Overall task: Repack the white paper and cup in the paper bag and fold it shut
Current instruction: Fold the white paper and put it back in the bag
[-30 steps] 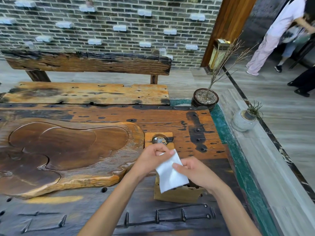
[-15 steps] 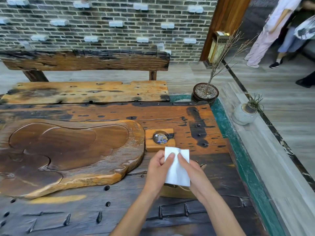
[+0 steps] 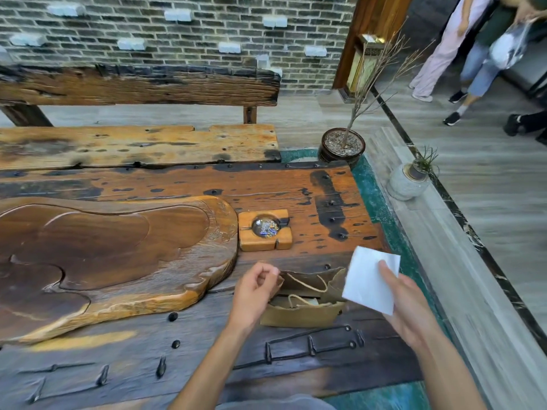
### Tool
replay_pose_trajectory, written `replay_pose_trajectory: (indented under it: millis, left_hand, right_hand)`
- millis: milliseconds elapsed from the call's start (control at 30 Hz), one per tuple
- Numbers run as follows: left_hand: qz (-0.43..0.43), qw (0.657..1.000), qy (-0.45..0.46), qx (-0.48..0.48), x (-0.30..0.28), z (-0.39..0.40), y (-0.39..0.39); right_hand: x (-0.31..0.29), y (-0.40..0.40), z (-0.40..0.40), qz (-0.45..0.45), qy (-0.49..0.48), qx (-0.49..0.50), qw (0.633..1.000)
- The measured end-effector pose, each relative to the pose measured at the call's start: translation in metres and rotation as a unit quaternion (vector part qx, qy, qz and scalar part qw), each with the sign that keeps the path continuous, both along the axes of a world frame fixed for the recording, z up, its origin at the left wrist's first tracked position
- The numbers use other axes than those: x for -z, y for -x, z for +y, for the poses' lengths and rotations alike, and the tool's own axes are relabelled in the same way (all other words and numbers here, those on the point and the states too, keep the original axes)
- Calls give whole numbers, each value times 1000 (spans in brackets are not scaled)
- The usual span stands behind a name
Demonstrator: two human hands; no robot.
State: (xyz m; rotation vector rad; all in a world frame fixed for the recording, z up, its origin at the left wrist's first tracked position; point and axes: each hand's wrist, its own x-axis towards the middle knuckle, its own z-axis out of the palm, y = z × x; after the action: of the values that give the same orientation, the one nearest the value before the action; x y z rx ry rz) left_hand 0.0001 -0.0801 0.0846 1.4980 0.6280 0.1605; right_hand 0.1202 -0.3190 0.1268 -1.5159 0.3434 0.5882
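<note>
The right hand (image 3: pixel 405 306) pinches the white paper (image 3: pixel 370 279) just outside the open paper bag (image 3: pixel 305 300), whose rim the left hand (image 3: pixel 254 291) pinches. Nothing looks packed yet; the cup isn't visible; folding remains.

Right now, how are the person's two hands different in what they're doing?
The right hand grips the white paper and holds it off to the right of the paper bag; the left hand holds no paper and sits at the bag's left rim. The right hand's fingers lie fairly flat along the sheet; the left hand's are curled together. Both hover over the wooden table, close to the open bag.
</note>
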Motion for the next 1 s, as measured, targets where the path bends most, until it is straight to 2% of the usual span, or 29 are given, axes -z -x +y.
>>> replay_pose_trajectory:
  millis: [233, 400, 633, 800, 1000]
  left_hand:
    - [54, 984, -151, 79, 39, 0, 0]
    - [99, 956, -231, 149, 52, 1, -7]
    - [124, 957, -245, 96, 54, 4, -8]
    - [142, 959, -231, 77, 60, 14, -7]
    - [158, 965, -194, 74, 64, 28, -3]
  right_hand:
    - [22, -2, -4, 41, 121, -38, 991]
    - [26, -5, 19, 22, 231, -168, 958]
    - [23, -4, 48, -31, 366, -325, 871]
    - [22, -2, 59, -50, 355, -359, 862]
    - [26, 9, 83, -110, 381, -417, 818]
